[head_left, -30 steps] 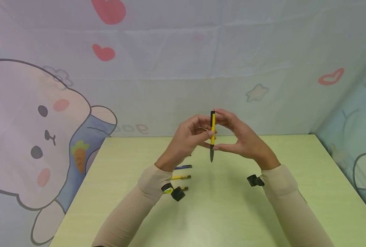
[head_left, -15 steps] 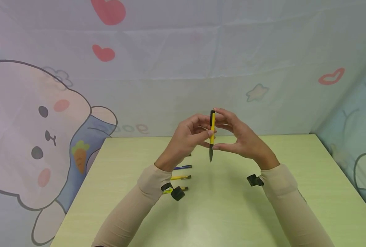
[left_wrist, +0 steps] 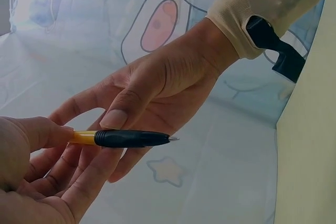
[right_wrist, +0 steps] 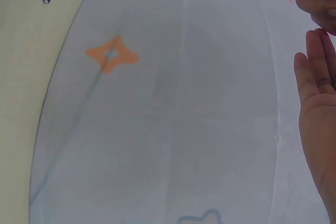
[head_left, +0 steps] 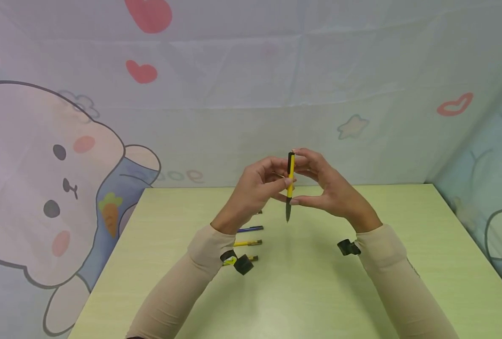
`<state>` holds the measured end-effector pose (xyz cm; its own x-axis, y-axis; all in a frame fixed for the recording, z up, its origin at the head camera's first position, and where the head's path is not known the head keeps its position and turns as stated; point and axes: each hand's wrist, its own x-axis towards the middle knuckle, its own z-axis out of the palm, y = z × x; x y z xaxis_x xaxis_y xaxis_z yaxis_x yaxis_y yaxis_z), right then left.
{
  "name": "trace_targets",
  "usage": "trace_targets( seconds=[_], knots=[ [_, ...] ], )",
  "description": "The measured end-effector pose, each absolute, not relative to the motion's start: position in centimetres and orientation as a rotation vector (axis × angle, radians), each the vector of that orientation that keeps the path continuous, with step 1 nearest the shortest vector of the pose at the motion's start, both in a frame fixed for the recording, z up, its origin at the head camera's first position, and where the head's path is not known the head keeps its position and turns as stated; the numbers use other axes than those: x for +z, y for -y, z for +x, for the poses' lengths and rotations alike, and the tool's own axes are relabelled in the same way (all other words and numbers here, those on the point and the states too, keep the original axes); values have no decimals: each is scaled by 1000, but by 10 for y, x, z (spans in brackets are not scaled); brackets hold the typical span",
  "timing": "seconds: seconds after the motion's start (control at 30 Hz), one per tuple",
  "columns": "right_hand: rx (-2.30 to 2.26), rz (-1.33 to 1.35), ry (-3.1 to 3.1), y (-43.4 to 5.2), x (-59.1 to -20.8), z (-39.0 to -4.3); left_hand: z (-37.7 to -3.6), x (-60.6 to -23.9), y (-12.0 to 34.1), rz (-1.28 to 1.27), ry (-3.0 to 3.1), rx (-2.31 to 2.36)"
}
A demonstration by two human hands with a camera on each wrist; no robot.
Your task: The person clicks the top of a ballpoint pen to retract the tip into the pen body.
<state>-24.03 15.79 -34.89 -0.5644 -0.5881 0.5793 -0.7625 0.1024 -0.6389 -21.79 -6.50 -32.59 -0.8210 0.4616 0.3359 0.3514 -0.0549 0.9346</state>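
The left hand [head_left: 257,188] and the right hand [head_left: 324,186] are meeting above the far half of the table [head_left: 301,282], and both are pinching one yellow pen [head_left: 290,181] between them. The left hand's fingers are curling round the pen's yellow barrel, while the right hand's thumb and fingers are closing on it from the other side, the thumb lying just over the black grip. The pen is standing nearly upright in the head view, its black tip pointing down and hanging clear of the tabletop. In the left wrist view the same pen [left_wrist: 123,138] is lying across the fingers of both hands, tip poking out past the right thumb.

No container is showing. Three more pens are lying on the table near the left forearm: a blue pen [head_left: 251,229], a second yellow pen [head_left: 248,243] and a third pen [head_left: 252,258] partly hidden by the wrist strap.

The table is pale green, and a printed cloth backdrop [head_left: 234,94] with hearts and a cartoon rabbit is hanging behind it
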Motion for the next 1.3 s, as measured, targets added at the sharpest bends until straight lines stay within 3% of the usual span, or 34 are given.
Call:
trace_targets(
  seconds=[1.3],
  knots=[
    [1478, 1298, 2162, -174, -350, -232, -217, -340, 85, 790, -2114, 1988]
  ],
)
